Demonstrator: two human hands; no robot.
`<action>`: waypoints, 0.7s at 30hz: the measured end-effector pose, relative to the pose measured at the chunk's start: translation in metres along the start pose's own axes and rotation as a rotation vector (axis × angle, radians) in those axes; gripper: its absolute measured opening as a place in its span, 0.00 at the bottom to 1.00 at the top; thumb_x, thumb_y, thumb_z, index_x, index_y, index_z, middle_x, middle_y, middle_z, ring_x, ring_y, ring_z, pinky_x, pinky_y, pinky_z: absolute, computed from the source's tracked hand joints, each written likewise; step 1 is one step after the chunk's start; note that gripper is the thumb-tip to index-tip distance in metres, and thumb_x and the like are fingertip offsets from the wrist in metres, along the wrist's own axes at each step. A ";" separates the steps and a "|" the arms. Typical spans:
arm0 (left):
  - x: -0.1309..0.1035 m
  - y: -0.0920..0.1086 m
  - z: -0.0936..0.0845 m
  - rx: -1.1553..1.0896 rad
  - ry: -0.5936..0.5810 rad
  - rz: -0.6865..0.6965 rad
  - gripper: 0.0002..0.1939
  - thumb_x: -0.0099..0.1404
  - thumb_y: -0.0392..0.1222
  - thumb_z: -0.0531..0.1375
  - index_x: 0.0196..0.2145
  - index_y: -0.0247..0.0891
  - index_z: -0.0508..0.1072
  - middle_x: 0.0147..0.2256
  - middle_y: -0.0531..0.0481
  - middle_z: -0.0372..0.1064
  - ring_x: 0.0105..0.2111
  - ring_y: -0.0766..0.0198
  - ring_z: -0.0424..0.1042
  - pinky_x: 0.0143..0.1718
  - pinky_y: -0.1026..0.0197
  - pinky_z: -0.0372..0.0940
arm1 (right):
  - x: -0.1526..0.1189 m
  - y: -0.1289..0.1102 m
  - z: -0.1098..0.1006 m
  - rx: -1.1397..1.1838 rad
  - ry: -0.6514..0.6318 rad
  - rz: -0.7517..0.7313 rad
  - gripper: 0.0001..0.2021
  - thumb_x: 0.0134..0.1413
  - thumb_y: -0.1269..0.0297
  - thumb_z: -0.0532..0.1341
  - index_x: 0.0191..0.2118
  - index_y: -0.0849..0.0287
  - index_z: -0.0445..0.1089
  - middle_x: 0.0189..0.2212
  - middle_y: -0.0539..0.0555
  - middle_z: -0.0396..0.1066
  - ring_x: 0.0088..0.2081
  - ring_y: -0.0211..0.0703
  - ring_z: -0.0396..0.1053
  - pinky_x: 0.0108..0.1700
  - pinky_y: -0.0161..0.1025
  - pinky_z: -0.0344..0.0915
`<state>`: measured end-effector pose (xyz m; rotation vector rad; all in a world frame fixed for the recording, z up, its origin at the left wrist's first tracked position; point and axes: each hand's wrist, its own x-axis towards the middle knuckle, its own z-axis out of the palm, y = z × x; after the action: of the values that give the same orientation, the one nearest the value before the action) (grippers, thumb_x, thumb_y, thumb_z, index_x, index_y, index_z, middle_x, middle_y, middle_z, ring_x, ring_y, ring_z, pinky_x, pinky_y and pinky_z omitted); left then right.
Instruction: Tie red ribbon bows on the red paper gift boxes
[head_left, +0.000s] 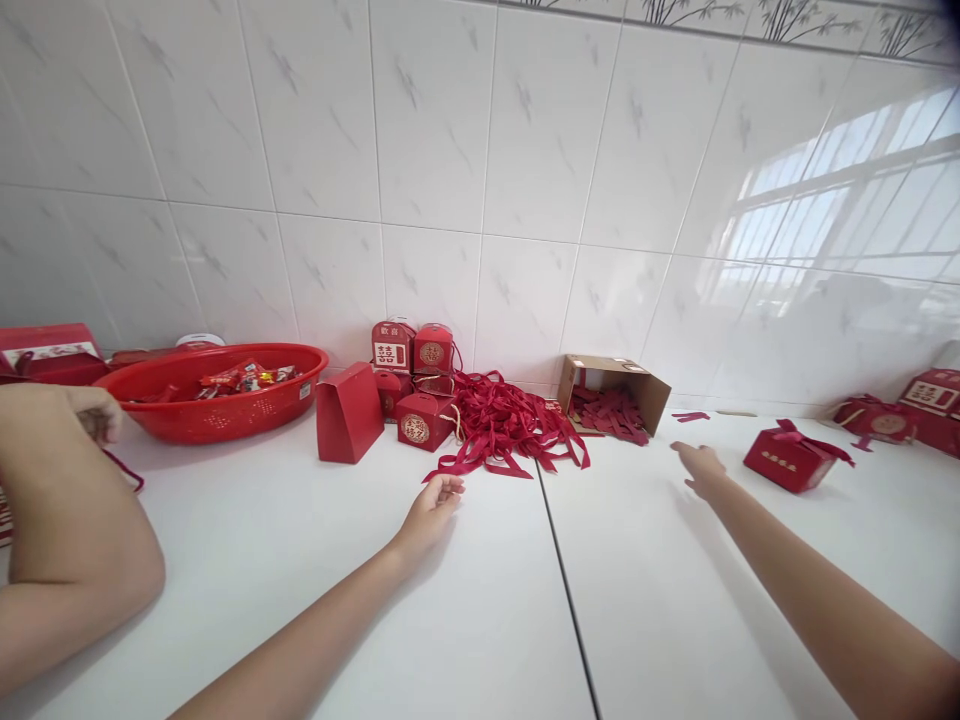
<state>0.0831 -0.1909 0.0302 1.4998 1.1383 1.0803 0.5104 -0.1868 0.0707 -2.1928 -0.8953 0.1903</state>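
My left hand (431,515) hovers over the white table in front of a heap of dark red ribbons (499,420), close to a loose ribbon end. Its fingers are loosely curled, and I see nothing in them. My right hand (703,468) is stretched forward, fingers extended and empty. It lies between an open cardboard box (656,405) on its side, with dark red strips (611,413) inside, and a red gift box (787,460) tied with a ribbon bow. Left of the ribbons stand a plain red box (349,415) and several small printed red boxes (426,420).
At far left, another person's bent arm (82,530) rests by a red plastic basket (217,425) of wrapped sweets (247,377). More red boxes (934,410) stand at the far right. Loose strips (690,416) lie near the tiled wall (525,300). A dark seam (562,570) divides the table.
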 end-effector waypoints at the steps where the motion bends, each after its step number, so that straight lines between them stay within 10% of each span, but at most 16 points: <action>1: 0.000 -0.001 0.000 0.007 0.003 0.007 0.10 0.59 0.42 0.56 0.38 0.38 0.68 0.41 0.45 0.68 0.41 0.60 0.69 0.41 0.57 0.65 | -0.001 -0.004 0.013 -0.003 -0.011 0.008 0.15 0.60 0.60 0.57 0.51 0.57 0.65 0.50 0.57 0.66 0.46 0.44 0.68 0.46 0.46 0.68; 10: 0.012 -0.009 0.000 0.203 0.149 0.083 0.12 0.59 0.36 0.53 0.41 0.39 0.68 0.44 0.43 0.65 0.44 0.57 0.67 0.45 0.55 0.65 | -0.060 -0.063 0.114 0.078 -0.037 -0.465 0.14 0.62 0.61 0.54 0.49 0.60 0.66 0.54 0.58 0.63 0.55 0.50 0.61 0.55 0.55 0.58; 16: 0.043 -0.016 0.016 0.496 0.253 0.134 0.20 0.51 0.30 0.59 0.44 0.37 0.68 0.47 0.40 0.61 0.53 0.46 0.58 0.54 0.43 0.53 | -0.132 -0.118 0.143 0.158 -0.273 -1.056 0.12 0.57 0.67 0.54 0.43 0.52 0.71 0.50 0.54 0.68 0.54 0.46 0.61 0.56 0.45 0.49; 21: 0.062 -0.018 0.016 0.608 0.210 0.162 0.04 0.56 0.32 0.57 0.31 0.36 0.70 0.37 0.40 0.68 0.45 0.45 0.65 0.48 0.44 0.57 | -0.165 -0.135 0.164 0.135 -0.414 -1.195 0.14 0.55 0.70 0.55 0.47 0.56 0.69 0.45 0.57 0.72 0.48 0.46 0.66 0.51 0.44 0.51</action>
<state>0.1068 -0.1309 0.0164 2.0068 1.6127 1.0691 0.2507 -0.1344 0.0254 -1.1926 -2.1633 0.1023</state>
